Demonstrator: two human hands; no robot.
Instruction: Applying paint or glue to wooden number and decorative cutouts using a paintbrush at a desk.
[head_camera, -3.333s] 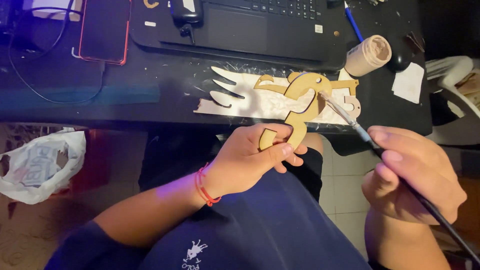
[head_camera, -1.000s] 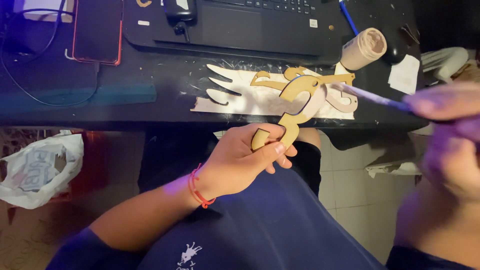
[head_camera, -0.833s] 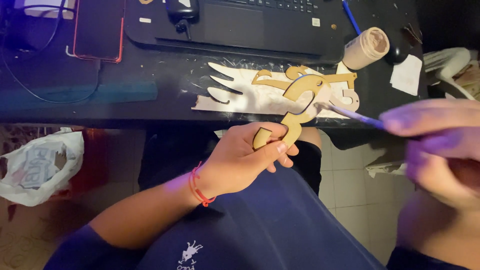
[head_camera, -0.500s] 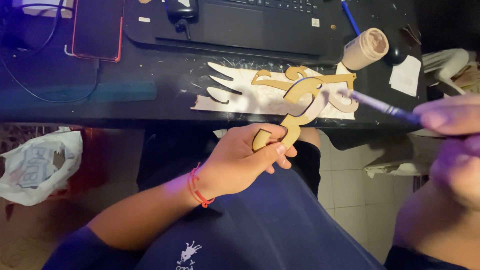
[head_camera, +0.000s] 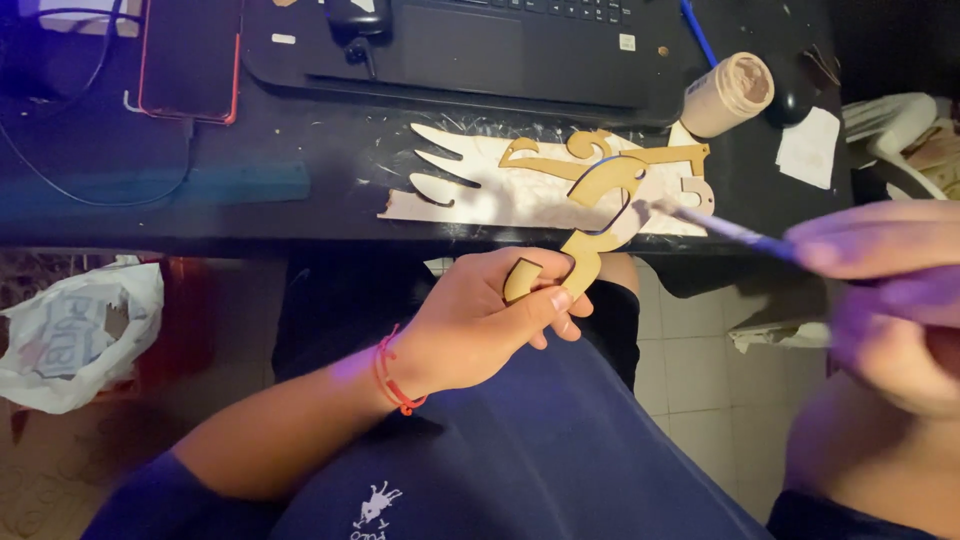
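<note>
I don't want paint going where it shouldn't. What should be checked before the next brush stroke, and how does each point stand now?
1. Left hand has a firm grip on the wooden cutout at its lower end: ok.
2. Paintbrush tip meets the cutout: ok, it touches the piece near its middle.
3. Right hand steady on the brush: cannot tell, it is blurred.
4. Paper sheet lies on the desk under the work: ok.
5. Paint pot within reach: ok, though it lies on its side.
6. Laptop out of the brush's path: not ok, it borders the paper.
</note>
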